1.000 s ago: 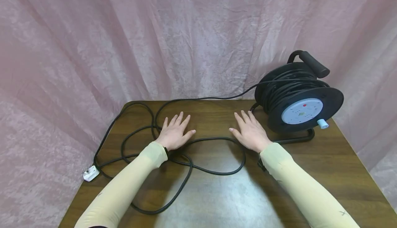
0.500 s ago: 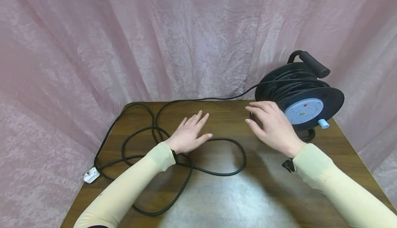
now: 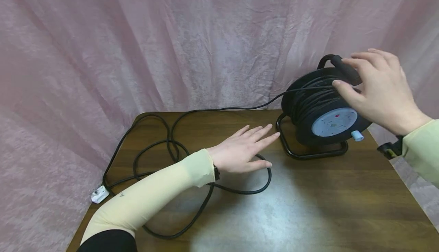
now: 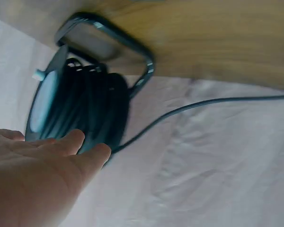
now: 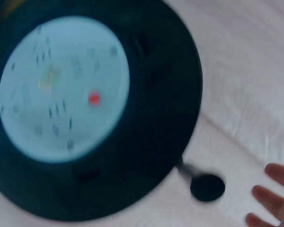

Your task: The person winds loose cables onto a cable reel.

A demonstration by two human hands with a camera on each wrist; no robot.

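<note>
A black cable reel with a pale blue socket face stands on its tube frame at the table's back right. My right hand, fingers spread and slightly bent, is in front of the reel's black handle in the head view; the right wrist view shows a gap between the fingertips and the handle end. With fingers extended and nothing held, my left hand is over the loose cable loops, pointing toward the reel. The left wrist view shows its fingers in front of the reel.
Black cable runs from the reel along the table's back edge into loops on the left. A white plug lies at the left edge of the wooden table. A pink curtain hangs behind.
My right hand has risen from the table and moved right, up beside the reel's handle. My left hand has shifted right across the cable loops. The reel has stayed in place.
</note>
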